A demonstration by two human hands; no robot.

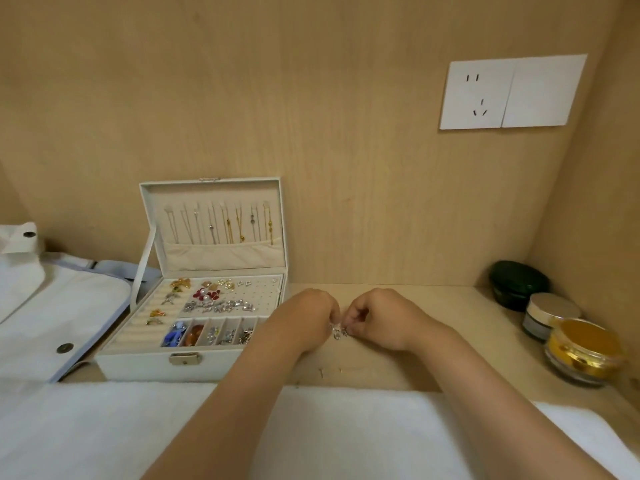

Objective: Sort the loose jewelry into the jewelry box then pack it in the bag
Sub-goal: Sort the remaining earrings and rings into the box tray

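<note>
A white jewelry box (138, 367) stands open on the wooden shelf, its lid upright with several necklaces hanging inside. Its tray holds brooches, earrings and small compartments of beads. Just right of the box, my left hand (304, 318) and my right hand (377, 317) meet over the shelf. Both pinch a small silver earring (338, 331) between their fingertips. Two tiny loose pins (322, 371) lie on the shelf in front of the hands. A white cloth bag (52, 306) with blue trim and snap buttons lies to the left of the box.
Three round jars stand in the right corner: a dark green one (518, 284), a silver-lidded one (549, 315) and a gold one (585, 351). A white wall socket (478, 95) sits on the back panel. White fabric (311, 434) covers the near edge.
</note>
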